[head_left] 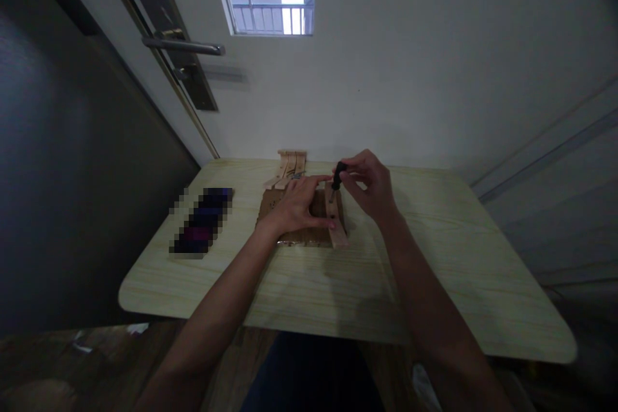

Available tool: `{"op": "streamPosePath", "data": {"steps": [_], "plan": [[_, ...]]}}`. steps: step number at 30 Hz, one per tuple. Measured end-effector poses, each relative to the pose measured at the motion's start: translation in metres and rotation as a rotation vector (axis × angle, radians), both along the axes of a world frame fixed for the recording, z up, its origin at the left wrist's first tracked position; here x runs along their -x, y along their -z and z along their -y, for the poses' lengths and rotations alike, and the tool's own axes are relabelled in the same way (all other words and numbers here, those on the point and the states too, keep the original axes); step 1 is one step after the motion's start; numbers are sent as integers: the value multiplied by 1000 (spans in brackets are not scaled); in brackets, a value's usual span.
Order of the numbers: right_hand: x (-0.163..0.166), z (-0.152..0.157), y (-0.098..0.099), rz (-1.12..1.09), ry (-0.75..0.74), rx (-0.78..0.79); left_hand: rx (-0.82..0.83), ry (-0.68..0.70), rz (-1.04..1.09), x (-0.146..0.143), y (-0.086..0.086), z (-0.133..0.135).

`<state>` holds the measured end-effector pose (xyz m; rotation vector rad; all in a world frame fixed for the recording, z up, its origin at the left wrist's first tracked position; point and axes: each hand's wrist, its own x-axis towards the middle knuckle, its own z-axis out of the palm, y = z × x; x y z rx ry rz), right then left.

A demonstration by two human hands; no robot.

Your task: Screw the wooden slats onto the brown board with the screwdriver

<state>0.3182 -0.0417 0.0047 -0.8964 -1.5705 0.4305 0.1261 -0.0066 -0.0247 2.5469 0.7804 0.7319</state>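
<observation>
My right hand (369, 183) is closed around the black handle of a screwdriver (339, 175). Its shaft points down to a pale wooden strip (340, 237), near a hole or screw in the strip's upper half. Under the strip lies a brown cardboard piece (316, 236) with a shiny edge. My left hand (297, 206) rests spread over the cardboard, fingers apart. Its thumb touches the lower part of the strip, and a fingertip reaches the strip's top end. The screwdriver's exact tip is too small to make out.
Behind the cardboard, more shaped wooden pieces (291, 161) lie with small metal screws (295, 175) on them. A dark, pixelated object (203, 222) is on the left of the wood-grain table (449, 257). A door with a handle (186, 46) stands behind the table.
</observation>
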Motion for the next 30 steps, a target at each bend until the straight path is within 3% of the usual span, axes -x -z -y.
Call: {"op": "streamPosePath", "data": {"steps": [17, 23, 30], "plan": [[0, -1, -4, 89, 78, -21, 22, -16, -10, 0, -1, 1], [-1, 1, -2, 29, -108, 15, 27, -10, 3, 0, -1, 0], [0, 0, -3, 56, 1, 30, 14, -6, 0, 0, -1, 1]]}}
